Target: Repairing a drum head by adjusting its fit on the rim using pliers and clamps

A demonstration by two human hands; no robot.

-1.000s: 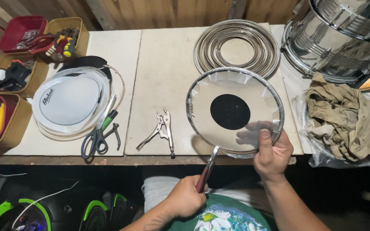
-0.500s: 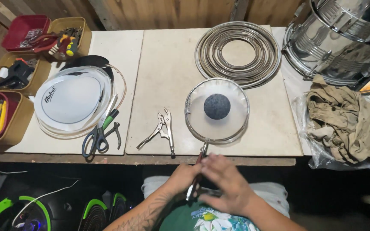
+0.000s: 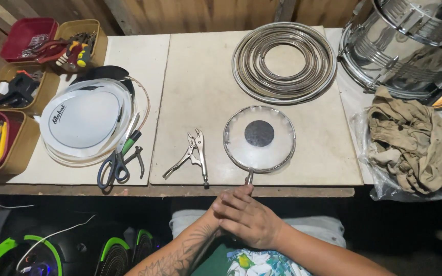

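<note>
I'm seeing the right hand (image 3: 249, 220) lying over the left hand (image 3: 216, 217) at the table (image 3: 303, 168) edge, fingers (image 3: 231, 197) pressed together, gripping nothing visible. Clear drumhead (image 3: 259, 138) is lying flat beside locking pliers (image 3: 193, 156).

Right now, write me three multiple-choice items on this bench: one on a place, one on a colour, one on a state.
1. Where do the locking pliers lie?
A. Left of the small clear drumhead
B. Inside the steel drum shell
C. On the cloth pile

2. What colour is the dot at the small clear drumhead's centre?
A. Red
B. Black
C. Yellow

3. How does the right hand sit?
A. Gripping the scissors
B. Raised over the hoops
C. Laid over the left hand at the bench edge

Answers: 1 A, they lie just left of its rim; 2 B, the dot looks black; 3 C, it covers the other hand below the drumhead.
</note>
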